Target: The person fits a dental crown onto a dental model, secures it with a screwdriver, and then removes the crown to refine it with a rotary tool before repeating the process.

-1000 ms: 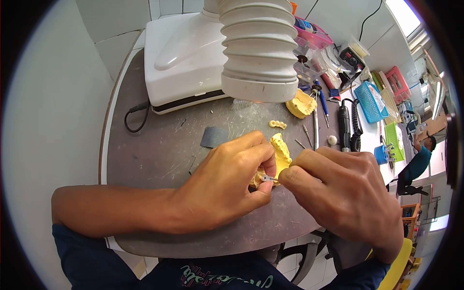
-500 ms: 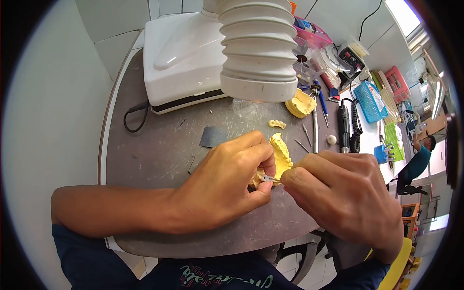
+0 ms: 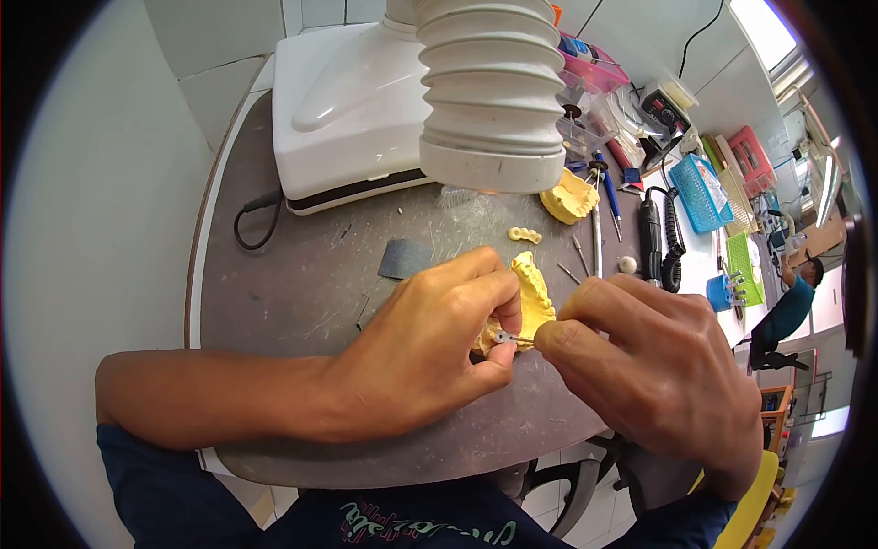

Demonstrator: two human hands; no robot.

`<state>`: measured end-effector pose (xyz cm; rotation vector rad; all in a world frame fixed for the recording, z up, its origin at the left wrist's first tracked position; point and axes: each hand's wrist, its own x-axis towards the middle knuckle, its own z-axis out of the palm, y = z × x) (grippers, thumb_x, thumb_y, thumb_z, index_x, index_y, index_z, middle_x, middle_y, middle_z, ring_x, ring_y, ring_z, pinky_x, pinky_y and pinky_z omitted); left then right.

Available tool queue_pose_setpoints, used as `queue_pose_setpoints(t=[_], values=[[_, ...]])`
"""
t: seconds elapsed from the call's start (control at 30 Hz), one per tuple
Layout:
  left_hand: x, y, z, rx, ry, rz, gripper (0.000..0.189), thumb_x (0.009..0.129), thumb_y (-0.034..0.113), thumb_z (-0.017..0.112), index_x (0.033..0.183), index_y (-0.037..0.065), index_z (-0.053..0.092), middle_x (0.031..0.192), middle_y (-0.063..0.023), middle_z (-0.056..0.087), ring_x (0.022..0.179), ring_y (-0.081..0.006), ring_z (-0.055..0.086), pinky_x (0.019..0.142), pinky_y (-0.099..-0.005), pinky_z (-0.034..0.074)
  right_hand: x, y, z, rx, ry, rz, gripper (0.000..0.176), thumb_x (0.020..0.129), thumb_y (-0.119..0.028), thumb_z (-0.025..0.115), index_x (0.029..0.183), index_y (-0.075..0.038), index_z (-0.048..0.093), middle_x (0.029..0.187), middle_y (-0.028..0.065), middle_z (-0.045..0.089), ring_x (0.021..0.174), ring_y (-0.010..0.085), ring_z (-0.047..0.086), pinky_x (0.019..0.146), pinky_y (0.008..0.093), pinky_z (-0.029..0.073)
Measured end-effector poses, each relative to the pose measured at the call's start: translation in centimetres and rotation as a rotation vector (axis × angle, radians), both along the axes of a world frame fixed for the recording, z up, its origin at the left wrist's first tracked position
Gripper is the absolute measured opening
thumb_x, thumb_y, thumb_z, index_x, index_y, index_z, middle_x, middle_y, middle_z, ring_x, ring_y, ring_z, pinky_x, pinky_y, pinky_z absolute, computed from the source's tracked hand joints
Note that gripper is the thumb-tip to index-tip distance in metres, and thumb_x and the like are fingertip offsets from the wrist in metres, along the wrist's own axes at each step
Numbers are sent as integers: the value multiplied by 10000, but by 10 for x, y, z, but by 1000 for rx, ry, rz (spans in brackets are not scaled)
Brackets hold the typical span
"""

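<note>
Thumb and index finger of my left hand pinch a small pale piece with a dark spot on it. A yellow dental cast lies on the table just behind and beside those fingertips. My right hand is closed on a thin metal tool, whose tip meets the small piece; most of the tool is hidden in the fingers. A short row of yellowish teeth lies beyond the cast, and a second yellow cast stands farther back.
A white machine and a white ribbed hose occupy the back. Grey sandpaper lies left of the cast. Toward the right are a black handpiece, a blue basket and a green basket. A person is far right.
The fingers of my right hand have shifted and lifted slightly around the tool. My left hand has stayed almost still with the small piece.
</note>
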<state>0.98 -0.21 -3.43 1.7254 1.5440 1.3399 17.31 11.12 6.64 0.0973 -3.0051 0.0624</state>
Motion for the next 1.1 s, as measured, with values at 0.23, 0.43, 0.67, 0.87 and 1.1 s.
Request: queue_pose_setpoints(t=[0.23, 0.43, 0.67, 0.87, 1.1], values=[[1, -1, 2, -19, 15, 12, 165, 796, 15, 719, 885, -22, 585, 916, -182, 583, 851, -372, 621, 736, -450, 509, -6, 0, -1, 54, 49, 25, 229, 721, -50, 815, 894, -52, 664, 820, 55, 556, 669, 207, 610, 509, 345, 501], [-1, 1, -5, 6, 28, 0, 276, 736, 28, 755, 929, -21, 564, 930, -156, 556, 805, -304, 583, 702, -394, 483, -7, 5, -2, 64, 9, 31, 204, 735, -79, 826, 847, -70, 656, 820, 49, 549, 673, 199, 609, 505, 345, 497], [-2, 1, -5, -19, 17, -6, 269, 747, 37, 772, 926, -15, 577, 941, -155, 569, 836, -319, 599, 736, -400, 489, -9, 6, -3, -1, -5, 8, 188, 760, -102, 827, 850, -71, 665, 827, 44, 558, 663, 203, 610, 520, 353, 502], [-3, 0, -4, -13, 1, -29, 267, 752, 33, 773, 934, -14, 582, 962, -156, 583, 864, -323, 607, 758, -402, 494, -6, 4, 3, 39, -15, -62, 245, 790, -203, 848, 865, -60, 663, 758, 46, 557, 605, 213, 592, 516, 348, 478], [-3, 1, -5, -23, 14, -19, 289, 777, 74, 811, 914, -13, 572, 952, -150, 578, 844, -301, 596, 749, -392, 495, -4, 4, 2, 59, -8, 32, 206, 748, -116, 831, 858, -63, 665, 741, 37, 593, 581, 191, 596, 468, 350, 460]])
